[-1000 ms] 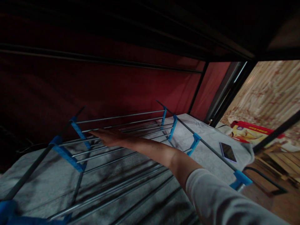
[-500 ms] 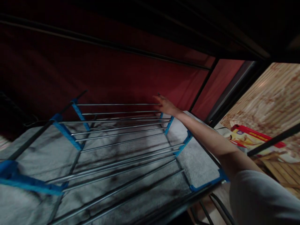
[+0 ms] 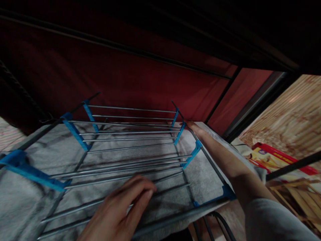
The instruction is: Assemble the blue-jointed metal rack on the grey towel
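A shoe rack [image 3: 135, 145] of thin metal tubes with blue plastic brackets lies on a grey cloth-covered surface. My right hand [image 3: 192, 126] is at its far right side, closed around the dark side tube next to a blue bracket [image 3: 183, 127]; the fingers are partly hidden. Low in the middle, my left hand [image 3: 122, 207] is over the near tubes, fingers curled and thumb tip near the index finger. Whether a tube lies inside that grip cannot be made out.
A dark red panel [image 3: 140, 83] stands behind the rack, with black frame bars around it. On the right are a red and yellow box [image 3: 278, 157] and a wooden slatted piece [image 3: 301, 197]. Darkness covers the top.
My left hand has come into view over the near tubes. My right hand, earlier spread at the far right end, has come down onto the side tube. The view has shifted slightly.
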The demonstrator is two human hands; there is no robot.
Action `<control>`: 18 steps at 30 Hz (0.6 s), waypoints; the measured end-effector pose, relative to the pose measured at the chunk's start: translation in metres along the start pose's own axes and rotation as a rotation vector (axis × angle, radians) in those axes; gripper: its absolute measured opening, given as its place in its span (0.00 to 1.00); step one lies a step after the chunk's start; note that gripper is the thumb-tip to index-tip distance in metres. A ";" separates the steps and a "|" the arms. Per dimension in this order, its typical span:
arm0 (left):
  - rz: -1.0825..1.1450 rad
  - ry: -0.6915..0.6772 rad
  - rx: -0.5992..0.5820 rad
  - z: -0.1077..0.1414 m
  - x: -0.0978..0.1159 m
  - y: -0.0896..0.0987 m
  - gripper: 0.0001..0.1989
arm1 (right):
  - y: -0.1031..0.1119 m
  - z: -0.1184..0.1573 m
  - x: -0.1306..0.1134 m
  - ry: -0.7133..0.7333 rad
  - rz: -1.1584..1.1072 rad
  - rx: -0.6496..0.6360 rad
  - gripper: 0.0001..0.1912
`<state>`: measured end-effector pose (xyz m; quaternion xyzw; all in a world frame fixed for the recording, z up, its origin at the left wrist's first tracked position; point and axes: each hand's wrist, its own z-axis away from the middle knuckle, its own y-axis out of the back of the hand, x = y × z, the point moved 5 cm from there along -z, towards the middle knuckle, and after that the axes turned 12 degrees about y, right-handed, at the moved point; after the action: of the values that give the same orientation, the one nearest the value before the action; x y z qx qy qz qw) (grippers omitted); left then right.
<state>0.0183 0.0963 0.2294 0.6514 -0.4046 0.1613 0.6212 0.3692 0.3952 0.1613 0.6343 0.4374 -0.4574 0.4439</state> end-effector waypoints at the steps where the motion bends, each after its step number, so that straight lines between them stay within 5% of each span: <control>1: -0.004 -0.002 0.011 -0.021 0.008 0.000 0.12 | -0.001 0.000 0.001 -0.003 -0.018 -0.002 0.08; 5: -0.151 -0.121 0.112 -0.118 0.030 -0.002 0.11 | -0.002 -0.005 0.006 -0.018 -0.064 -0.005 0.10; 9: -0.417 -0.077 0.060 -0.202 0.008 -0.028 0.14 | -0.002 -0.010 0.011 -0.029 -0.098 0.002 0.12; 18: -0.575 -0.196 -0.080 -0.299 -0.051 -0.094 0.16 | -0.009 -0.013 0.010 -0.131 -0.202 0.012 0.13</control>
<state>0.1424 0.3848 0.1816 0.7268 -0.2676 -0.1010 0.6245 0.3647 0.4112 0.1522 0.5584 0.4663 -0.5431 0.4192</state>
